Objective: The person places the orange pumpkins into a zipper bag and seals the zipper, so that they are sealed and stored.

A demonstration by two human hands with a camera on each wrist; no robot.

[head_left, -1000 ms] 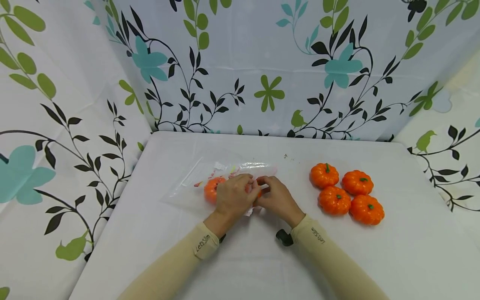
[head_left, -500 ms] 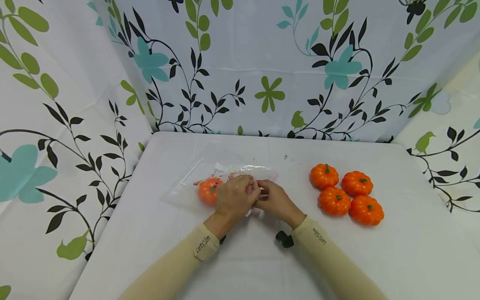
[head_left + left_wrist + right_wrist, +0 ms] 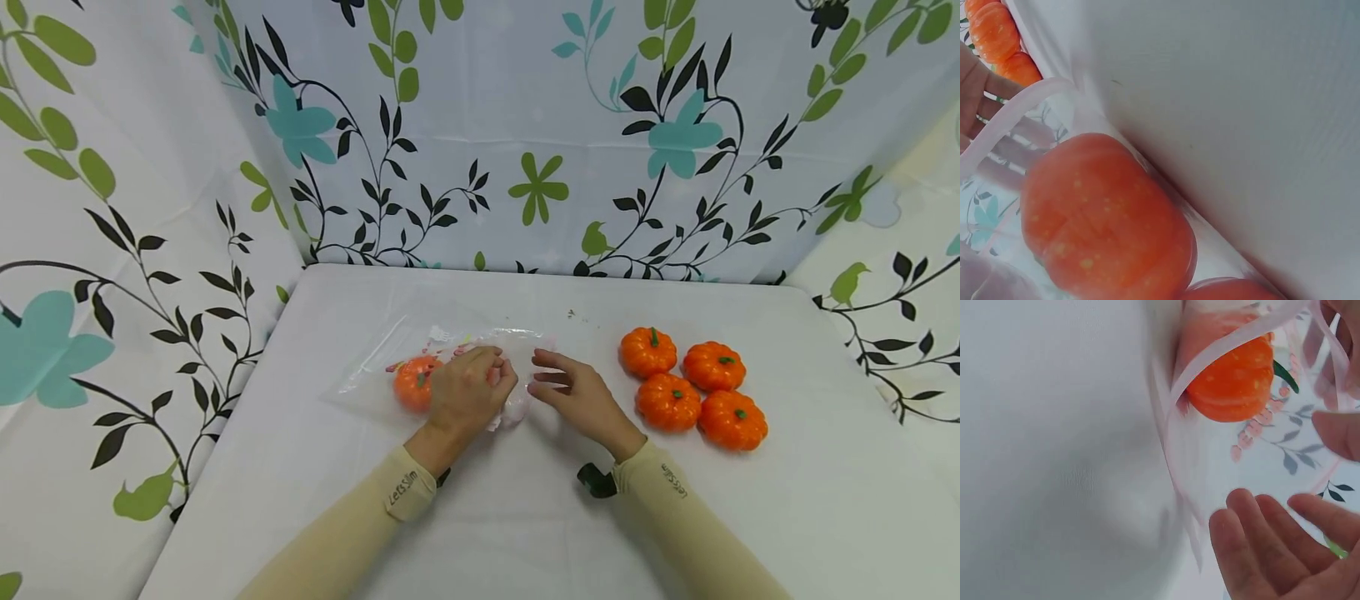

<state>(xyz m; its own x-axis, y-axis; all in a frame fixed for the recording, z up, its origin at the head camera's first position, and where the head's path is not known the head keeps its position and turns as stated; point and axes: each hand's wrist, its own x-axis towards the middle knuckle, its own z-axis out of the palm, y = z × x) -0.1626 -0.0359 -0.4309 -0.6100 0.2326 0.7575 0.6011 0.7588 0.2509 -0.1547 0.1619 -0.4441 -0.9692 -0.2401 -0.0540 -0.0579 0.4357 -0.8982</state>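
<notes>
A clear plastic bag (image 3: 360,379) with a pink-edged mouth lies on the table, small orange toy pumpkins (image 3: 412,385) inside it. My left hand (image 3: 467,390) pinches the bag near its mouth, its fingers curled. Just right of the opening, my right hand (image 3: 583,402) holds nothing, thumb and fingers spread apart. The right wrist view looks into the gaping mouth at a bagged pumpkin (image 3: 1232,387) with a green stem. In the left wrist view a pumpkin (image 3: 1107,219) shows through the film, part of a second one (image 3: 1232,290) below it.
Several more orange pumpkins (image 3: 669,402) sit grouped on the white table (image 3: 510,533), right of my right hand. A leaf-patterned curtain (image 3: 450,125) hangs behind the table and along both sides.
My right hand has let go of the bag's mouth and moved right, its fingers opening. The bagged pumpkin has shifted slightly left. My left hand stays in place.
</notes>
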